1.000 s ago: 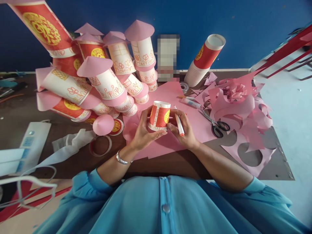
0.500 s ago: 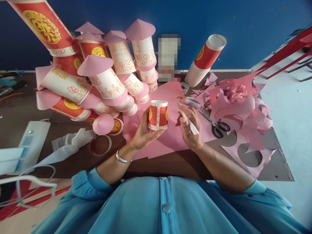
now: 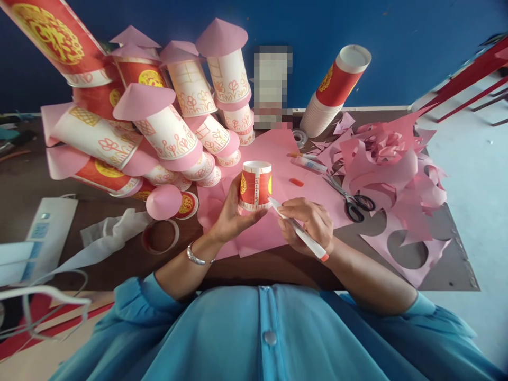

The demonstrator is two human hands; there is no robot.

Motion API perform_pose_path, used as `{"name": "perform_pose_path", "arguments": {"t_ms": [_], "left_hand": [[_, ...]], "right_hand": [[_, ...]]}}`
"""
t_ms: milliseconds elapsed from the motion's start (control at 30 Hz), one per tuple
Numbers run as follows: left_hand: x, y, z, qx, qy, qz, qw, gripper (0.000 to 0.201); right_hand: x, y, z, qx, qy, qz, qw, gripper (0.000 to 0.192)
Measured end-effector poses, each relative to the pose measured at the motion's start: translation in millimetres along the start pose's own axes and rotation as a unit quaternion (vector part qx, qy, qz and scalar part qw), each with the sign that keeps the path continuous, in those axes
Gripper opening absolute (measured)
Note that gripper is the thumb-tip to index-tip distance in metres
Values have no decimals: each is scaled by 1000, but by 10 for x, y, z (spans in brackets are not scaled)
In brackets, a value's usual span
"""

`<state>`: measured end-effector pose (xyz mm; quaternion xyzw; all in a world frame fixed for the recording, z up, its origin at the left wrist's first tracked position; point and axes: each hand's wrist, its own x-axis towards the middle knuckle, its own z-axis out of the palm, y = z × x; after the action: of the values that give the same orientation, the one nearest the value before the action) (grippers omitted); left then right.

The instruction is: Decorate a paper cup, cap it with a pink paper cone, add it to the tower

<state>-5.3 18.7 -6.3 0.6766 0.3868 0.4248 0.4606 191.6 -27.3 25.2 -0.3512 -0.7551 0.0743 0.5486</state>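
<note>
A red and white paper cup [image 3: 256, 185] with yellow emblems and a printed white strip is held upright by my left hand [image 3: 234, 214], fingers around its left side and thumb along the base. My right hand [image 3: 311, 222] is closed on a white marker [image 3: 304, 235] with a red end. The marker's tip is at the cup's lower right side; whether it touches the cup I cannot tell. An orange-red pen cap [image 3: 296, 182] lies on the pink paper [image 3: 273, 148] under and behind my hands.
Decorated cup towers with pink cone roofs [image 3: 222, 37] crowd the left. Stacked cups [image 3: 337, 87] lean at the back right. Scissors [image 3: 353, 203], a glue tube [image 3: 310, 164] and pink paper scraps [image 3: 384, 164] lie right. A tape roll [image 3: 174, 238] and white ribbon [image 3: 115, 233] lie left.
The orange-red cap now lies on the pink paper. My right hand has turned the marker and brought its tip leftward to the cup. My left hand still holds the cup in nearly the same place.
</note>
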Motion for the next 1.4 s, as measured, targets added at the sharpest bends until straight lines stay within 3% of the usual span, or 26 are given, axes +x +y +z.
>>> {"name": "perform_pose_path", "arguments": {"t_ms": [300,600,1400], "left_hand": [[-4,5,15,-9,-9,27,1000,77],[-12,25,-3,13,-20,2,1000,83],[-17,-1,12,-15,-18,17,1000,80]], "right_hand": [[4,15,22,-15,4,-2,1000,23],[42,1,43,-49,14,-19,998,14],[78,-25,31,-46,13,-34,998,12]]}}
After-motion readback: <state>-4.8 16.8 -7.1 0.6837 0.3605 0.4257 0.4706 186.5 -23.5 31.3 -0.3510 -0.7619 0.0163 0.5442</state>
